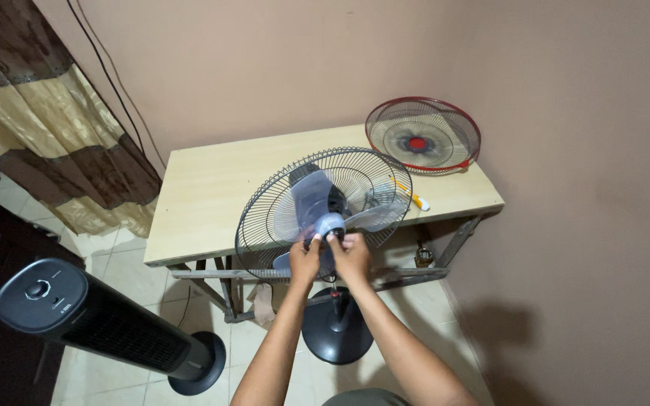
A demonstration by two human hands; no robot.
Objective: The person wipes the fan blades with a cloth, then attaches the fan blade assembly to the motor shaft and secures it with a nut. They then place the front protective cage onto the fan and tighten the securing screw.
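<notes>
Beside table (212, 188), hands on fan hub (330, 223)

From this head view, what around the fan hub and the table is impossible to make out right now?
- Blade hub: its front is covered by the fingers of the left hand and right hand.
- Fan blades: translucent and blurred; count unclear.
- Fan stand pole: hidden behind both hands; only the round base shows.
- White-and-yellow tool on the table: partly behind the rear grille, too small to identify.
- Tower fan: controls too small.
</notes>
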